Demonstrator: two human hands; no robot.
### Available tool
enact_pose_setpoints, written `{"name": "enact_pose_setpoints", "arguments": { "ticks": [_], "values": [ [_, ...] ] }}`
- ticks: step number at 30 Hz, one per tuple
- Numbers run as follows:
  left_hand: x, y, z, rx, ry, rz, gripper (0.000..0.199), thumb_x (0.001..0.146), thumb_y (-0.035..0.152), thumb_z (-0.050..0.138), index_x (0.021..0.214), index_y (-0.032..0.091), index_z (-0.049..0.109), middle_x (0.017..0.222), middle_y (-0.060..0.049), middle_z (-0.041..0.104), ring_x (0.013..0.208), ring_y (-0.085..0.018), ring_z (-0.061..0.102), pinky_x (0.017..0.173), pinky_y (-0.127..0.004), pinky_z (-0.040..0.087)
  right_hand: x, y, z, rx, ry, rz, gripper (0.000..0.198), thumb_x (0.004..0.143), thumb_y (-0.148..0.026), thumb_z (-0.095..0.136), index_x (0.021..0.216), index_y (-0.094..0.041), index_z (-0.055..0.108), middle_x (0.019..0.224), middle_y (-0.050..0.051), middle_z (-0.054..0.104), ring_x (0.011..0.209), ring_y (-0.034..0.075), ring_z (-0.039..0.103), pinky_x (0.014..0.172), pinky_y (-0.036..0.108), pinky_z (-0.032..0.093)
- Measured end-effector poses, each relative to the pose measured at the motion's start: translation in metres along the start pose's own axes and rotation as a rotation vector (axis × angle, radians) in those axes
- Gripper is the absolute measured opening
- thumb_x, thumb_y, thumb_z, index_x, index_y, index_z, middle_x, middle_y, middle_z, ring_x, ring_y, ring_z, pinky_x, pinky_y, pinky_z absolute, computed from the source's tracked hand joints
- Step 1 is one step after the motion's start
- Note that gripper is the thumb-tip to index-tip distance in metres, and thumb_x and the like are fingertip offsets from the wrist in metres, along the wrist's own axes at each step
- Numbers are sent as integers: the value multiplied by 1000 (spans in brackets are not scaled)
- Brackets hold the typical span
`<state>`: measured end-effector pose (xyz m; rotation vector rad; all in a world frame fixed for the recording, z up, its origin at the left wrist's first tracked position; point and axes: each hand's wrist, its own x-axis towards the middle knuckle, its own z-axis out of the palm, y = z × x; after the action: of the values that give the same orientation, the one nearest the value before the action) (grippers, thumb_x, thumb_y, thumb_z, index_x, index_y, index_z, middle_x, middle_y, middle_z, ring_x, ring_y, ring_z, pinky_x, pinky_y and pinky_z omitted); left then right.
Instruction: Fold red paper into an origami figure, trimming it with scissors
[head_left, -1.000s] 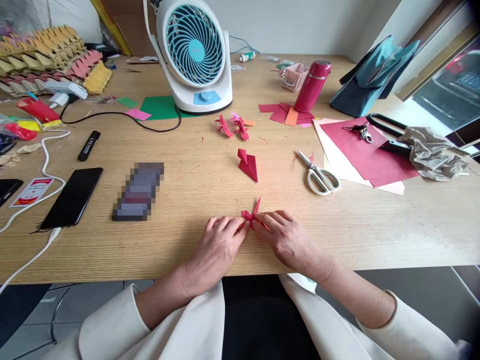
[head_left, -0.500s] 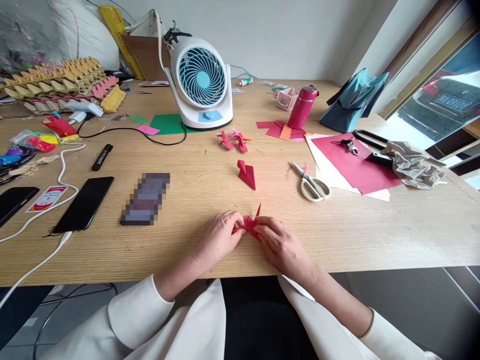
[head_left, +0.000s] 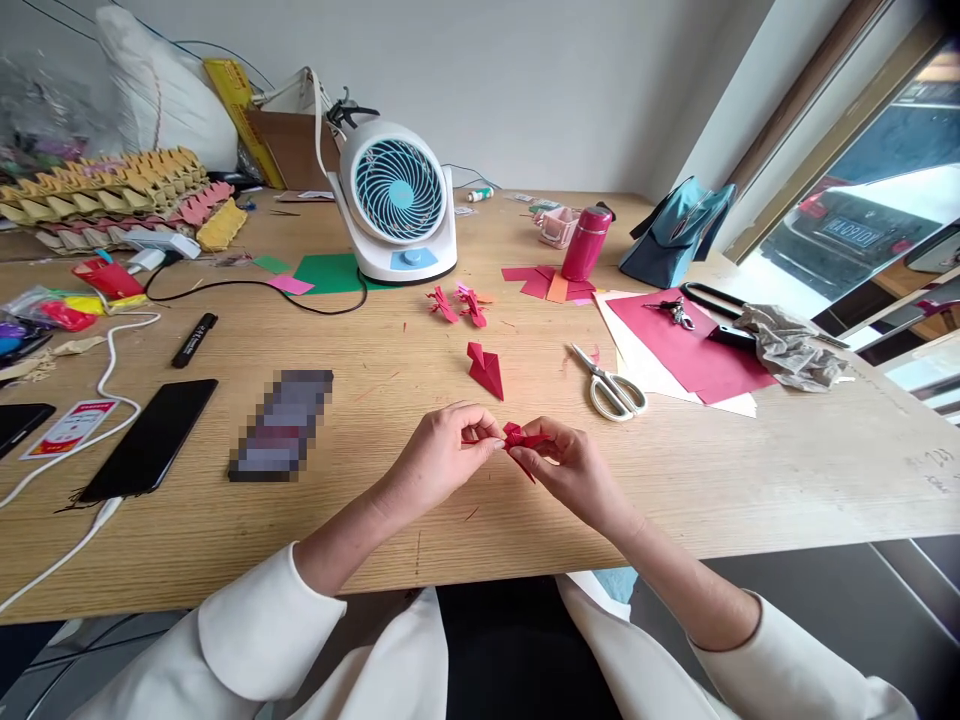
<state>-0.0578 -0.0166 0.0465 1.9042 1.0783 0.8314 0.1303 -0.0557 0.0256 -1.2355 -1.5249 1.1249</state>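
Observation:
Between my two hands is a small red folded-paper figure (head_left: 514,436) with pointed ends, held just above the table near its front edge. My left hand (head_left: 450,450) pinches its left side between thumb and fingers. On the other side, my right hand (head_left: 566,465) grips the right part, and the fingers hide some of the folds. Just beyond lies another folded red paper piece (head_left: 486,370), flat and pointed. Farther back sit two red origami figures (head_left: 471,306) with pink bits beside them. White-handled scissors (head_left: 613,392) lie to the right, blades apart.
Red paper sheets (head_left: 675,340) with keys on top lie at the right, near crumpled grey paper (head_left: 793,348). A pink bottle (head_left: 587,245) and a white fan (head_left: 405,200) stand at the back. Phones (head_left: 154,440), a marker (head_left: 195,340) and a white cable (head_left: 112,370) lie left.
The red paper figure has turned in my fingers; its upright spike now points elsewhere. My left thumb has shifted to its middle. The whole view has tilted slightly upward.

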Motion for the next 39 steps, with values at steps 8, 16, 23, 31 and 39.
{"name": "enact_pose_setpoints", "arguments": {
  "ticks": [8, 16, 23, 31, 39],
  "values": [
    [12, 0, -17, -55, 72, 88, 7, 85, 21, 68, 79, 18, 67, 86, -1, 63, 79, -13, 62, 69, -21, 56, 37, -26, 0, -226, -33, -158, 14, 89, -28, 62, 81, -17, 64, 75, 1, 63, 70, 14, 57, 64, 27, 44],
    [15, -20, -23, 20, -44, 184, 18, 89, 16, 61, 71, 17, 57, 79, 0, 58, 75, -12, 57, 68, -22, 47, 49, -2, 9, -16, -217, -102, 24, 92, -39, 60, 81, -17, 57, 71, -1, 56, 60, 11, 49, 57, 25, 40],
    [17, -30, -24, -4, -113, 266, 26, 92, 23, 60, 68, 18, 53, 72, 1, 54, 70, -12, 52, 70, -25, 42, 51, 8, 6, 214, -363, -45, 35, 87, -49, 68, 80, -17, 57, 74, 0, 56, 60, 10, 48, 55, 24, 39],
    [20, -45, -47, -106, -188, 115, 34, 91, 41, 62, 67, 17, 65, 69, -1, 61, 64, -12, 55, 64, -24, 43, 53, 11, -5, 173, -297, 6, 43, 83, -58, 69, 76, -16, 61, 70, 2, 61, 61, 12, 50, 56, 25, 41],
    [21, -47, -53, 8, 26, 97, 32, 97, 40, 51, 81, 17, 67, 82, -4, 65, 81, -16, 60, 74, -26, 48, 54, 21, -10, 166, -119, 88, 39, 82, -55, 69, 79, -17, 59, 69, 1, 63, 60, 13, 53, 55, 26, 42]
  ]
}}
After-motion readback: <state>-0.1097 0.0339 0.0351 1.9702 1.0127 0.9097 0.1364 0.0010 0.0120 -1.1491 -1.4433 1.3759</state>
